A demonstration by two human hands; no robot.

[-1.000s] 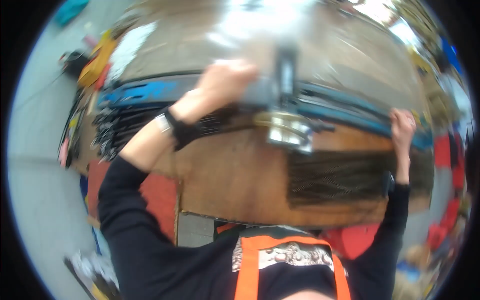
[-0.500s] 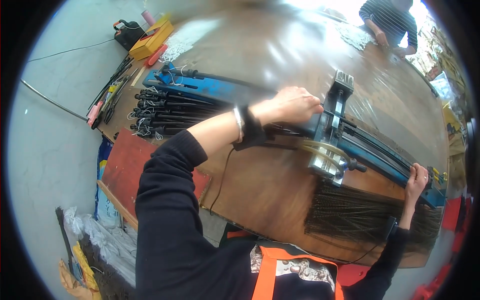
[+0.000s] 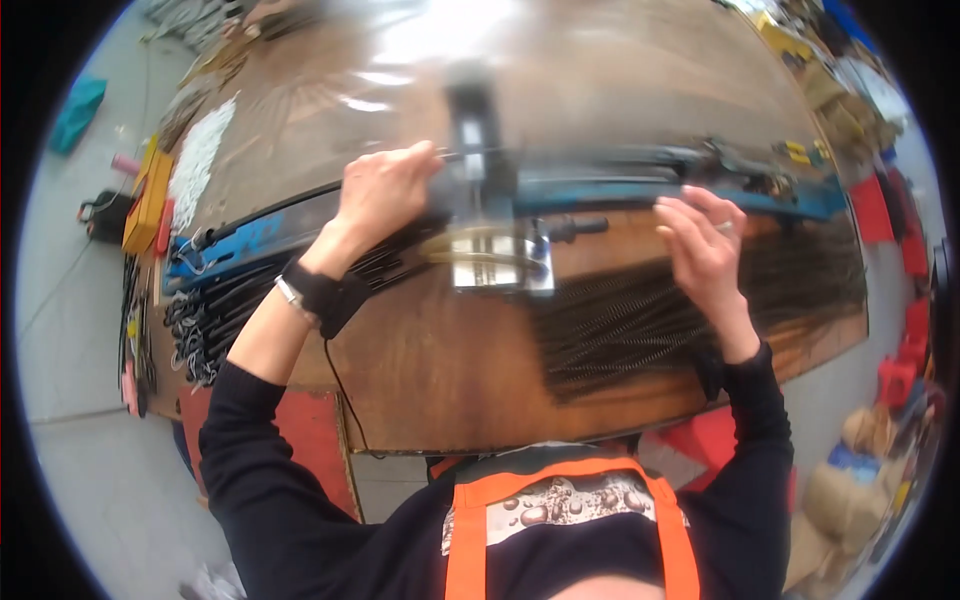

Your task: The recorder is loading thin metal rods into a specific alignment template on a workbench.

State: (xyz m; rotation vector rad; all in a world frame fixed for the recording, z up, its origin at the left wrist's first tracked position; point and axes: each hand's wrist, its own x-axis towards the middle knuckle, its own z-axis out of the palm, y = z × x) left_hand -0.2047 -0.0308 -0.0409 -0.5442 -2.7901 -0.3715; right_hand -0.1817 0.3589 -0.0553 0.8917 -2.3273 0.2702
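Observation:
My left hand (image 3: 388, 192) is closed just left of a metal clamp block (image 3: 480, 190) with yellowish hoses; a thin line runs from its fingertips toward the block, too blurred to name. This block sits across a long blue rail (image 3: 680, 192) that carries dark rods. To the right, my right hand (image 3: 702, 245) hangs with bent, parted fingers in front of the rail, nothing visible in it. Beneath it lies a wide bundle of thin dark springs (image 3: 630, 335). Left of my left forearm, several black rods with white cords (image 3: 200, 325) are stacked along the rail.
The brown wooden table (image 3: 430, 390) has a red board (image 3: 300, 430) at its near left. A yellow box (image 3: 148, 200) and a heap of white pieces (image 3: 203, 165) stand at the far left. Red bins (image 3: 880, 205) and sacks lie beyond the right edge.
My view has swung, so the bench appears turned and shifted left. My right hand has come off the rail's right end and moved nearer the clamp block. My left hand stays closed beside the block.

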